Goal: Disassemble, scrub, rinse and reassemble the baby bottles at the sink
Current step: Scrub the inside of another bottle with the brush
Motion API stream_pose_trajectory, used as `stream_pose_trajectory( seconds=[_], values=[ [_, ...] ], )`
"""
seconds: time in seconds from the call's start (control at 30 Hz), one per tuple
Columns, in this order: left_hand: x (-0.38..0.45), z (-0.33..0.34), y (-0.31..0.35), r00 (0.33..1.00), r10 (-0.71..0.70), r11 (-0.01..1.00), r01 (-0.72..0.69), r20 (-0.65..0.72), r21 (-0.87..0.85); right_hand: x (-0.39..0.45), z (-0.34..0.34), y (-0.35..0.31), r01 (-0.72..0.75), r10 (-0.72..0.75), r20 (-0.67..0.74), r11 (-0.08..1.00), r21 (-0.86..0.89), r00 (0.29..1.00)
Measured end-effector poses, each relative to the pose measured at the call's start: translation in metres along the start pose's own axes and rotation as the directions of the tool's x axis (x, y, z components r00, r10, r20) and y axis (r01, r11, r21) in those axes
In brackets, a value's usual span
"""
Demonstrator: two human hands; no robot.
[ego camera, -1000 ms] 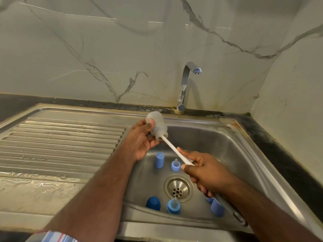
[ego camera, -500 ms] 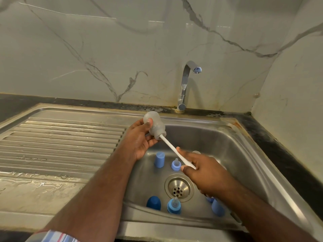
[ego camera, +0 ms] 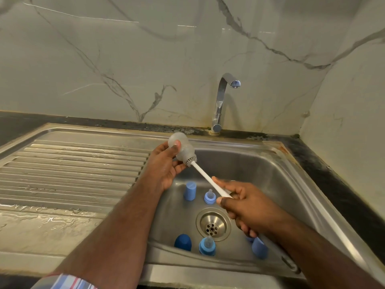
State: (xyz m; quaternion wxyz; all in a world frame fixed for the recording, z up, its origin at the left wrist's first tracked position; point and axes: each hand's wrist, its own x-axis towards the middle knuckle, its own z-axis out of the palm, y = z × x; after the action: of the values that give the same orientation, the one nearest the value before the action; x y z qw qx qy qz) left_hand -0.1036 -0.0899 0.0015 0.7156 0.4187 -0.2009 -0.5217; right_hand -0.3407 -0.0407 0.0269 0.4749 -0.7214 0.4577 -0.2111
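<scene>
Head view, nearest first: blue caps and teat collars [ego camera: 207, 246] stand on the sink [ego camera: 277, 176] floor around the drain [ego camera: 213, 224]. Above the drain, the right hand [ego camera: 248, 202] pinches the brush handle [ego camera: 208, 179]. Beyond it, the left hand [ego camera: 164, 165] wraps the cloudy bottle [ego camera: 183, 149], bristles at its mouth. The bottle looks light, probably wet and slippery; best gripped at its waist.

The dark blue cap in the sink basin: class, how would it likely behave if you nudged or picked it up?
The dark blue cap looks like small hollow plastic, so probably light. It stands upright on the sink floor, whose wet-looking steel may let it slide when nudged. Its rounded dome suggests it could roll once tipped.
</scene>
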Motion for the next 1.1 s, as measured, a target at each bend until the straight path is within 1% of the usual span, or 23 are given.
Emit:
stream_pose_trajectory(
  seconds=[0.03,0.07,0.1,0.13,0.17,0.2,0.23,0.27,0.3,0.33,0.37,0.4,0.43,0.5,0.53,0.63,0.7,0.83,0.9,1.0,1.03,1.1],
  values=[
    [0.0,0.001,0.0,1.0,0.005,1.0,-0.005,-0.008,-0.007,0.0,-0.001,0.0,0.025,-0.026,-0.025,0.998,-0.051,0.999],
    [0.001,0.001,0.0,1.0,0.01,1.0,-0.01,-0.016,-0.016,0.0,0.0,0.0,0.054,-0.063,-0.055,0.987,-0.149,0.997],
    [0.002,0.001,0.0,1.0,0.01,1.0,-0.011,-0.024,-0.023,0.002,0.0,-0.001,0.081,-0.107,-0.078,0.955,-0.286,0.991],
    [0.003,0.001,0.0,1.0,0.005,1.0,-0.006,-0.027,-0.027,0.005,0.001,0.0,0.098,-0.149,-0.081,0.893,-0.439,0.986],
    [0.003,0.001,0.0,1.0,0.0,1.0,0.0,-0.027,-0.027,0.008,0.003,0.002,0.102,-0.177,-0.083,0.826,-0.554,0.981],
    [0.002,0.001,-0.001,1.0,-0.003,1.0,0.003,-0.025,-0.025,0.01,0.005,0.003,0.092,-0.189,-0.098,0.789,-0.607,0.977],
    [0.002,0.001,-0.001,1.0,-0.003,1.0,0.003,-0.024,-0.021,0.011,0.008,0.002,0.08,-0.183,-0.101,0.775,-0.627,0.978],
    [0.003,0.001,-0.002,1.0,-0.001,1.0,0.0,-0.025,-0.018,0.012,0.009,0.001,0.078,-0.157,-0.084,0.804,-0.589,0.984],
    [0.003,0.0,-0.001,1.0,0.002,1.0,-0.002,-0.031,-0.019,0.012,0.008,0.001,0.072,-0.109,-0.052,0.884,-0.462,0.993],
    [0.003,0.0,0.0,0.999,0.003,1.0,-0.005,-0.04,-0.031,0.009,0.006,0.0,0.037,-0.039,-0.002,0.966,-0.258,0.999],
    [0.004,-0.001,0.001,0.999,0.003,0.999,-0.006,-0.052,-0.049,0.006,0.001,0.0,-0.008,0.011,0.05,0.998,-0.063,0.999],
    [0.004,0.0,0.002,0.998,0.0,0.998,-0.004,-0.062,-0.067,0.004,-0.004,-0.001,-0.032,0.026,0.091,0.998,0.061,0.996],
    [0.005,0.0,0.003,0.998,-0.004,0.997,-0.001,-0.068,-0.075,0.002,-0.009,0.0,-0.041,0.029,0.104,0.992,0.116,0.994],
    [0.005,0.001,0.003,0.997,-0.009,0.997,0.004,-0.074,-0.071,0.001,-0.012,0.001,-0.042,0.034,0.069,0.992,0.122,0.997],
    [0.004,0.002,0.003,0.997,-0.01,0.998,0.005,-0.074,-0.068,0.002,-0.01,0.001,-0.032,0.03,0.031,0.996,0.088,0.999],
    [0.003,0.003,0.002,0.999,-0.021,0.998,0.018,-0.047,-0.055,0.008,0.004,0.003,0.027,-0.034,-0.066,0.995,-0.091,0.997],
    [0.002,0.003,0.001,0.999,-0.022,0.999,0.021,-0.031,-0.044,0.011,0.01,0.003,0.03,-0.039,-0.069,0.992,-0.123,0.997],
    [0.003,0.002,0.002,0.999,0.011,0.997,-0.014,-0.053,-0.072,0.008,0.003,0.001,-0.025,0.018,0.087,0.996,0.082,0.996],
    [0.003,0.003,0.002,0.997,0.028,0.995,-0.035,-0.073,-0.096,0.005,-0.004,0.001,-0.037,0.019,0.13,0.99,0.133,0.991],
    [0.007,0.0,0.003,0.991,0.042,0.985,-0.062,-0.128,-0.16,0.001,-0.011,0.001,-0.048,0.026,0.137,0.986,0.161,0.99],
    [0.008,-0.003,0.004,0.989,0.045,0.979,-0.072,-0.144,-0.188,0.0,-0.012,0.001,-0.05,0.03,0.12,0.985,0.166,0.992],
    [0.011,-0.007,0.007,0.987,0.039,0.972,-0.073,-0.153,-0.225,0.001,-0.016,0.002,-0.041,0.034,0.045,0.987,0.156,0.998]
  ],
)
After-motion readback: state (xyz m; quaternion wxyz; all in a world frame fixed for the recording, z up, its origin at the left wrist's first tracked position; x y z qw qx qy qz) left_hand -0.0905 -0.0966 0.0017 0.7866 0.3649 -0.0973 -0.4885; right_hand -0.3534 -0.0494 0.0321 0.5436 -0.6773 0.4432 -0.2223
